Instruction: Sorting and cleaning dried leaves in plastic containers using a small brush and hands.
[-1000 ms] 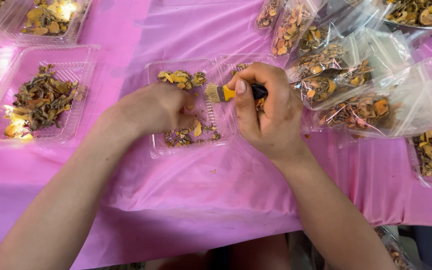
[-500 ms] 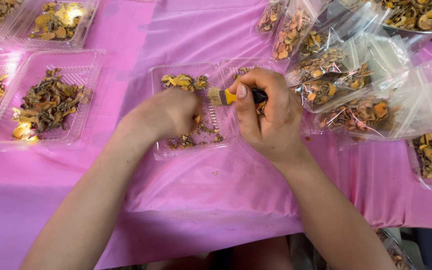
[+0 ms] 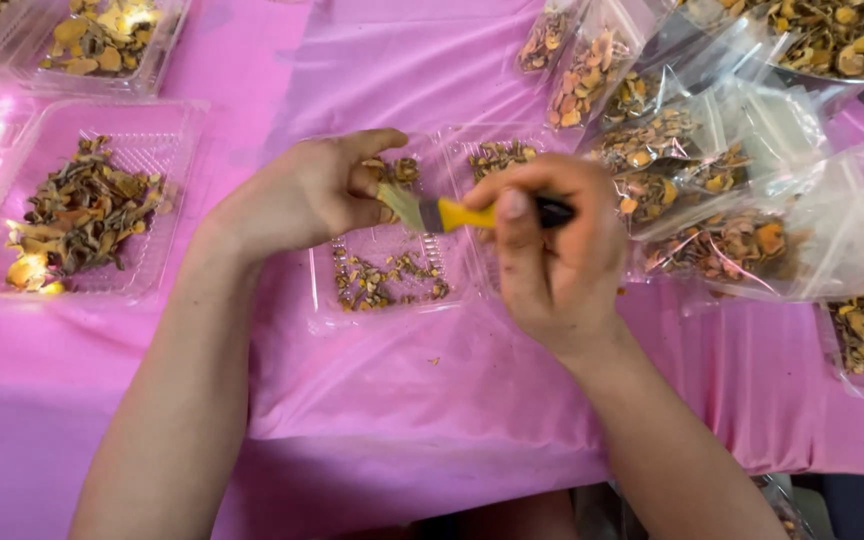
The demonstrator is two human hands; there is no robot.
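Now 2 hands meet over a clear tray, a brush between them.

Right hand (image 3: 552, 255) is closed around a small brush (image 3: 452, 213) with a yellow handle, bristles aimed at the left hand (image 3: 307, 195), which curls loosely over a dried piece, barely visible, probably to steady it. Both hover above the clear plastic tray (image 3: 392, 305) of dried scraps on the pink tablecloth (image 3: 432, 400), so loosened bits would likely drop inside.

pink-covered table (image 3: 402, 420); clear plastic trays (image 3: 82, 215) of dried pieces and clear bags (image 3: 742, 240) lie on it
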